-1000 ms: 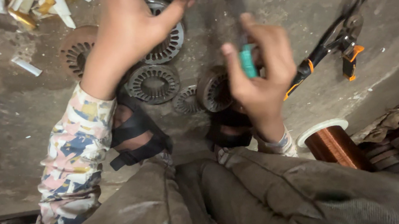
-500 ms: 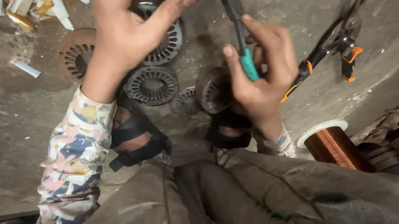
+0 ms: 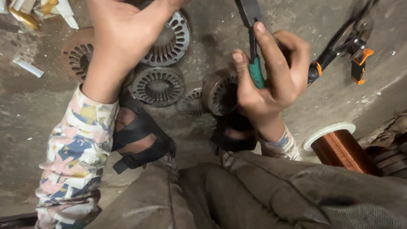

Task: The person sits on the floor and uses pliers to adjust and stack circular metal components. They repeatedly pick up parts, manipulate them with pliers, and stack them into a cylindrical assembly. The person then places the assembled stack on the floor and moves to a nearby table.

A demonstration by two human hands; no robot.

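My left hand (image 3: 124, 26) reaches toward the top edge, thumb out to the right, and rests on something dark that the frame cuts off. Under it lies a round slotted metal stator core (image 3: 170, 38). My right hand (image 3: 273, 76) is closed around the green handle of a pair of pliers (image 3: 254, 68), whose dark jaws point up and out of view. More slotted stator cores lie between the hands: a rusty one (image 3: 74, 54), a grey one (image 3: 157, 85) and a brown one on edge (image 3: 219, 92).
Orange-handled pliers (image 3: 344, 43) lie on the concrete floor at the right. A spool of copper wire (image 3: 338, 147) stands at lower right. Paper scraps (image 3: 28, 3) are heaped at top left. My sandalled foot (image 3: 139, 139) and knees fill the bottom.
Both hands have shifted slightly up and left in view. The right hand has tilted the pliers more upright, so more of the dark jaws shows above the fingers.
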